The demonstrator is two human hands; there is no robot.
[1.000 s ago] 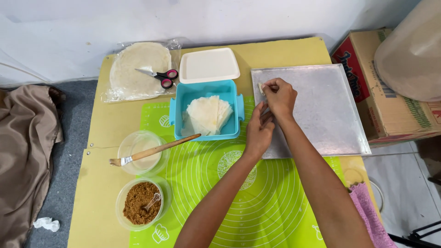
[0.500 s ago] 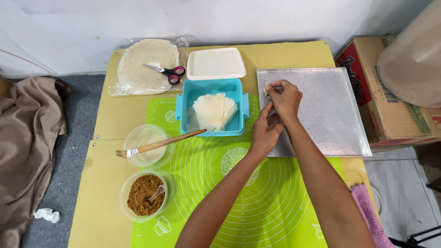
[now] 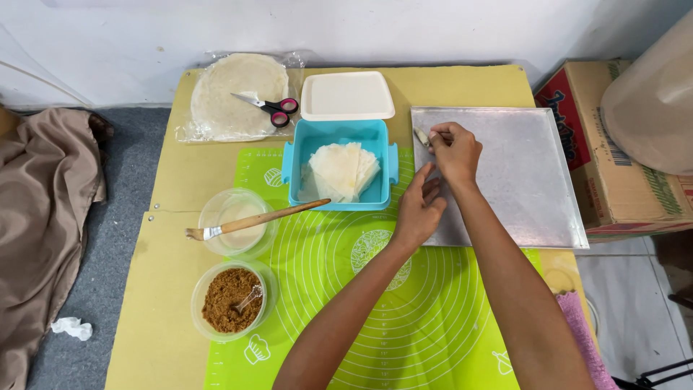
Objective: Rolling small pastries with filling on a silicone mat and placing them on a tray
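A: The right hand (image 3: 456, 150) pinches a small pale rolled piece (image 3: 422, 137) between thumb and fingertips, at the near-left corner of the metal tray (image 3: 527, 180). The left hand (image 3: 417, 211) is loosely spread, fingers up, resting on the tray's left edge just below the right one, gripping nothing.

B: What could go wrong from here?

A: I'd judge the roll could come undone if the pinch loosens before it lies flat on the tray. The left forearm also stretches over the green mat (image 3: 404, 303), not far from the brush (image 3: 253, 220) balanced across the clear bowl (image 3: 234, 220); a careless sweep back could tip it.

B: And compared with half a second ago?

A: Little has changed. Both hands keep to the same corner, the right one pinching as before. The view has shifted slightly, so the tabletop (image 3: 166, 289) sits a little differently in frame. The blue box (image 3: 339, 173) of wrappers, scissors (image 3: 268, 108) and bowl of brown filling (image 3: 229, 297) lie as they did.
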